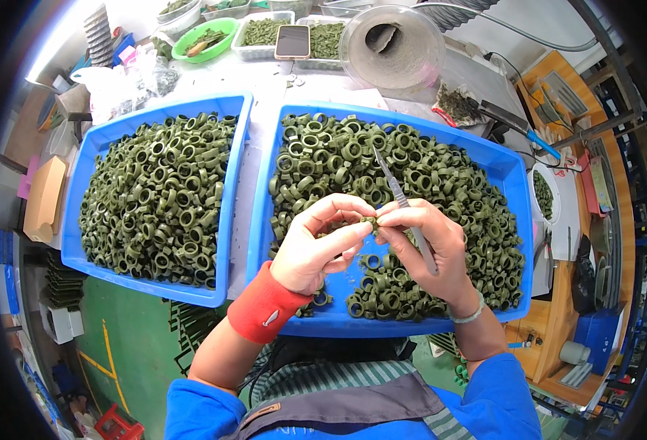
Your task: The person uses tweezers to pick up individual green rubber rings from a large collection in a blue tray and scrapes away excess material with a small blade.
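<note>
Both hands meet above the right-hand tray (404, 328), a little left of its centre and nearer its near edge than its far one. Left hand (311, 248): thumb and forefinger together, pinched on a small green part (369, 221); its exact form is largely hidden by the fingertips. Right hand (432, 246): thumb and fingertips closed in at the opposite side of the same part, while a slim grey knife (395, 183) lies clamped within the grip, handle running back toward the palm, tip pointing toward the tray's far edge. Judgement: the knife is stowed this way so the fingertips can work without putting it down, and the blade angled off so it stays clear of the left fingers. Part is raised over the tray, probably for a clear view and so anything dropped lands among the green rings (441, 172). Blue base shows below the hands toward the near edge, rings banked around it. Left-hand tray (228, 205), also heaped with rings, stands just beside on the table (256, 169); likely kept separate to avoid mixing lots. Phone (293, 42) lies by the table's far edge, seemingly across two tubs, presumably out of the way.
</note>
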